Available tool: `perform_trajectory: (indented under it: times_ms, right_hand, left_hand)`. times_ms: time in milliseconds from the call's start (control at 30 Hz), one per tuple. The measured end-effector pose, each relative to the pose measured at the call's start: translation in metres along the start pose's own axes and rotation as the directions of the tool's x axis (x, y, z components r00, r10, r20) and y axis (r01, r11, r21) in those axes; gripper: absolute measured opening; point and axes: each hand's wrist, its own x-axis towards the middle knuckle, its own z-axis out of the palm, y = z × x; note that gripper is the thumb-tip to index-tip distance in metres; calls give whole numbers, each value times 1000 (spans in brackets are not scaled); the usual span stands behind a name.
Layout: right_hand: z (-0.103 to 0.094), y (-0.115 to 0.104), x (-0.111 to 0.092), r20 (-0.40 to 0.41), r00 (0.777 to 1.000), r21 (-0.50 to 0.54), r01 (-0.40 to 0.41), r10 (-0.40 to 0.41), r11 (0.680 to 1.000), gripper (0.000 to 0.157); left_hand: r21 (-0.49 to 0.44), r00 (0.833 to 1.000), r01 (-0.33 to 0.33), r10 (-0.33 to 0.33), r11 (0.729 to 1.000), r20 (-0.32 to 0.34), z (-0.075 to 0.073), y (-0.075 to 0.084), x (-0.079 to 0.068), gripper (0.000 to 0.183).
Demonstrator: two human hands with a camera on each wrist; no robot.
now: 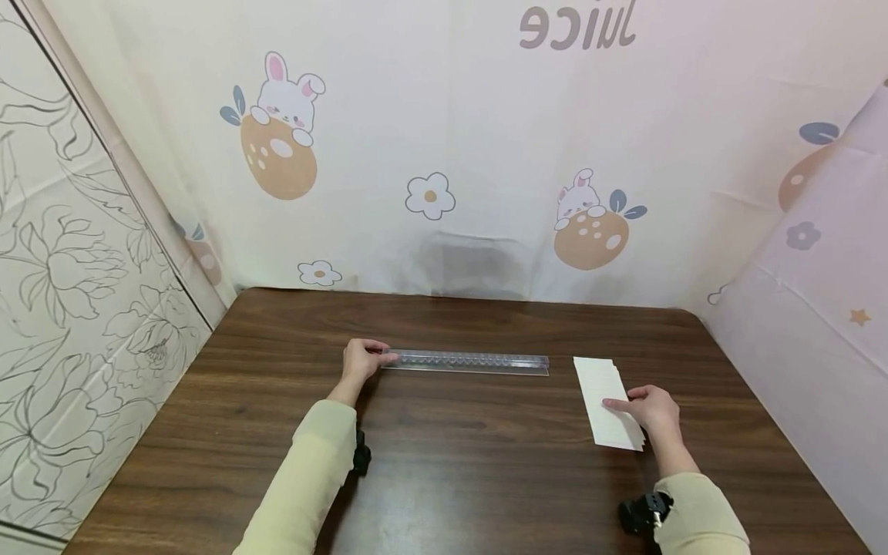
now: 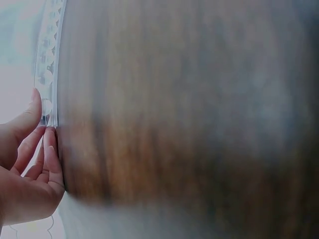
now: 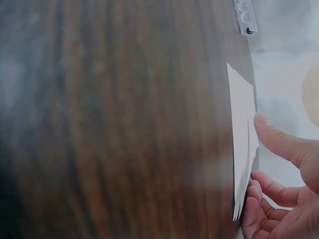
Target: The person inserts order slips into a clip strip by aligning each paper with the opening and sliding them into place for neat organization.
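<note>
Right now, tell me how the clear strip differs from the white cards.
The clear strip is see-through; the white cards are opaque. The strip is long and narrow; the cards are shorter and broader. In the head view, the strip runs nearly crosswise; the cards slant lengthwise. Both are longer than wide.

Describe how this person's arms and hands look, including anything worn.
A pale yellow fabric left sleeve ends short of the ungloved left hand; a matching right sleeve ends short of the ungloved right hand. A small black left wrist camera and similar right wrist camera are worn. No cables can be made out.
</note>
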Motion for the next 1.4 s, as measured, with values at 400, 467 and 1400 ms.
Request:
perform_trajectory:
  times_ms: [400, 467, 1400]
  right_hand:
    - [4, 1, 5, -17, 998, 14, -66, 66, 998, 65]
    - [3, 1, 5, -17, 997, 16, -69, 69, 998, 63]
    - [7, 3, 3, -103, 994, 1, 38, -37, 999, 47]
  left_hand:
    - [-9, 999, 36, -36, 999, 21, -1, 1, 1, 23]
    - [-7, 1000, 23, -23, 1000, 18, -1, 1, 1, 24]
    - [-14, 999, 31, -30, 999, 16, -2, -1, 2, 23]
